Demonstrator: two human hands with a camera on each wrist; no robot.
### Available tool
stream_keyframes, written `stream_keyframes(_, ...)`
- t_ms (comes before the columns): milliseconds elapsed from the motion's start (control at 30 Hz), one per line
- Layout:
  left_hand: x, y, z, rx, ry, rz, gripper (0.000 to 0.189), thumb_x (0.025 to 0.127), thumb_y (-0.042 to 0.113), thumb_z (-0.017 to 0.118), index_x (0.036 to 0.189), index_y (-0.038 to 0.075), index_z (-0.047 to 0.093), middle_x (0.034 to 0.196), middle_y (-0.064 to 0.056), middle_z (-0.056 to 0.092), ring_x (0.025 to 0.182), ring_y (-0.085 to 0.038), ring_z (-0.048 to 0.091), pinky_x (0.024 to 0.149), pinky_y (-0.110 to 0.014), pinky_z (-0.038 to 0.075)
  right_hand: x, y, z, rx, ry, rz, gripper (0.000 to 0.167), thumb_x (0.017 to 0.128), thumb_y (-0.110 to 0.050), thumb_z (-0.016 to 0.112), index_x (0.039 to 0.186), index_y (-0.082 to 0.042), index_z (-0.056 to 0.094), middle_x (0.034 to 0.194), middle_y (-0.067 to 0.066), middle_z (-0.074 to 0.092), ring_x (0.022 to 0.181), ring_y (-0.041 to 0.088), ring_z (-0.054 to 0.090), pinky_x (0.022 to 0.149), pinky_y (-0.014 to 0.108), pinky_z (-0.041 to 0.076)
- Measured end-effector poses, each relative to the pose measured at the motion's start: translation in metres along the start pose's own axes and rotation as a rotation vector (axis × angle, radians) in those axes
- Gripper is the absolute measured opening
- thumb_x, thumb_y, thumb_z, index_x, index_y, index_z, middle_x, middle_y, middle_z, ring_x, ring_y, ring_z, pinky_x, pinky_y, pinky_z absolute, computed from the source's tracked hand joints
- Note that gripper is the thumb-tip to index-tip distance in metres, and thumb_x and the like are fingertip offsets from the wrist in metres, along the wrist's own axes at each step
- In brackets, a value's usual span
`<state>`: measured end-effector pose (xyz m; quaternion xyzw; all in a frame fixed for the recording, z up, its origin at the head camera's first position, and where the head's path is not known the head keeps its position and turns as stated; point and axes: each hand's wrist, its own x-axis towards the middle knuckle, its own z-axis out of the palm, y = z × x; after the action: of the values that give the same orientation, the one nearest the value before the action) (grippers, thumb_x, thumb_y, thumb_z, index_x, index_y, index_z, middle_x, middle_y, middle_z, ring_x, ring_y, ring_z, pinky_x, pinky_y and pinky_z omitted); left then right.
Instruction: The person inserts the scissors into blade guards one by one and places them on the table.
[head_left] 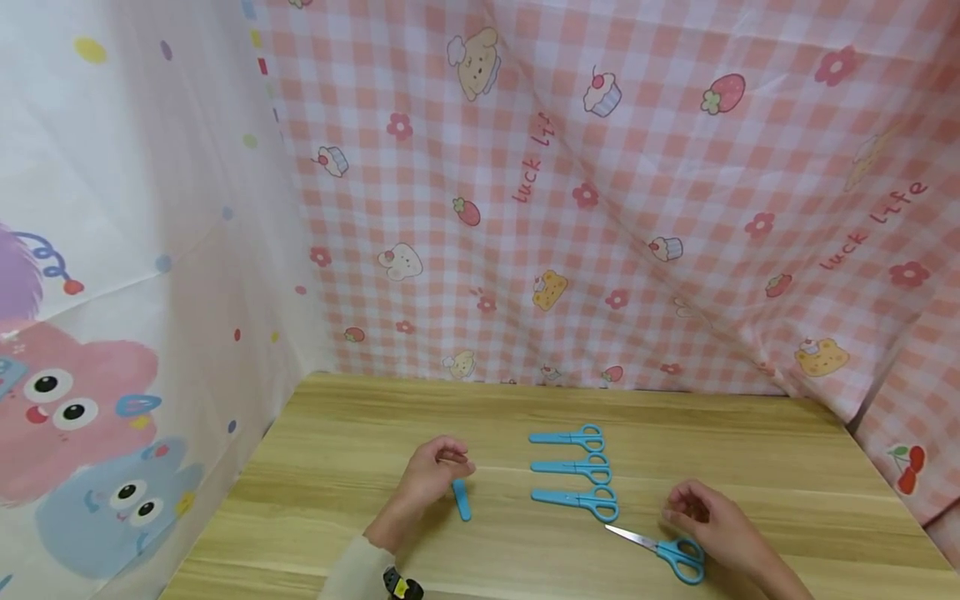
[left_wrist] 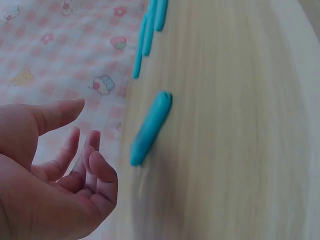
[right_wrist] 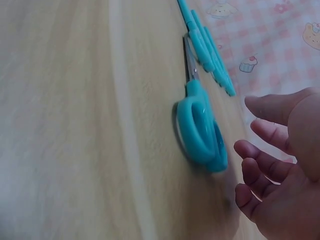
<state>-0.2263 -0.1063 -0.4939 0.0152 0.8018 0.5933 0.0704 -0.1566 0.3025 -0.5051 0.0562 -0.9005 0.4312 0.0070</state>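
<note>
A loose blue scissors cover (head_left: pixel 461 500) lies on the table, just right of my left hand (head_left: pixel 435 475). That hand hovers beside it with loosely bent fingers and holds nothing; the left wrist view shows a gap between the fingers and the cover (left_wrist: pixel 151 128). Bare-bladed scissors with blue handles (head_left: pixel 680 558) lie at the front right, blades pointing left and back. My right hand (head_left: pixel 708 521) is just beyond the handles, fingers loosely curled around nothing. In the right wrist view the scissors (right_wrist: pixel 197 125) lie apart from the fingertips.
Three covered blue scissors, the back pair (head_left: pixel 566 437), the middle pair (head_left: pixel 570 467) and the front pair (head_left: pixel 573 498), lie in a column between my hands, handles to the right. A checked pink cloth (head_left: pixel 510 250) hangs behind the wooden table (head_left: pixel 337 467); a white printed cloth (head_left: pixel 202 333) hangs at left.
</note>
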Motion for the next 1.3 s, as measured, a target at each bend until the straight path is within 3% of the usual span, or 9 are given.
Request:
stream_keyframes(433,0.003,-0.013,-0.005,0.163,0.117,-0.09,0.03,0.081,0.012,0.082,0.102,0.003,0.062,0.093,-0.008,0.064,0.083,-0.02,0.058,0.067,-0.027,0.046,-0.014,0.024,-0.008,0.094,-0.182,-0.162,0.02,0.095,-0.01,0.065,0.109,0.001,0.058,0.094,0.005,0.058,0.076,0.005,0.047,0.063,0.023,0.041)
stream_keyframes(600,0.003,-0.013,-0.005,0.202,0.092,-0.107,0.036,0.078,0.016,0.084,0.103,0.004,0.061,0.088,-0.005,0.061,0.078,-0.019,0.054,0.066,-0.028,0.043,-0.016,0.028,-0.011,0.198,-0.272,-0.136,0.028,0.094,-0.009,0.066,0.116,0.003,0.054,0.104,0.01,0.055,0.082,0.01,0.045,0.067,0.024,0.038)
stream_keyframes(733,0.002,-0.013,-0.007,0.234,0.081,-0.099,0.041,0.076,0.019,0.086,0.103,0.003,0.06,0.087,-0.005,0.06,0.077,-0.019,0.052,0.065,-0.029,0.041,-0.017,0.029,-0.012,0.22,-0.319,-0.105,0.033,0.093,-0.013,0.068,0.119,0.001,0.053,0.108,0.009,0.052,0.085,0.012,0.045,0.07,0.023,0.038)
stream_keyframes(1067,0.003,-0.018,-0.008,0.261,0.074,-0.044,0.042,0.074,0.017,0.088,0.101,0.003,0.059,0.083,-0.004,0.06,0.074,-0.018,0.053,0.065,-0.029,0.042,-0.021,0.03,-0.013,0.259,-0.343,-0.078,0.04,0.088,-0.014,0.074,0.119,0.001,0.052,0.113,0.013,0.05,0.091,0.011,0.045,0.075,0.022,0.039)
stream_keyframes(1300,0.004,-0.022,-0.008,0.263,0.059,-0.004,0.041,0.074,0.016,0.088,0.101,0.003,0.06,0.084,-0.005,0.06,0.075,-0.018,0.053,0.067,-0.03,0.044,-0.023,0.033,-0.011,0.168,-0.29,-0.122,0.04,0.084,-0.02,0.079,0.114,-0.006,0.056,0.111,0.01,0.051,0.091,0.008,0.043,0.073,0.021,0.037)
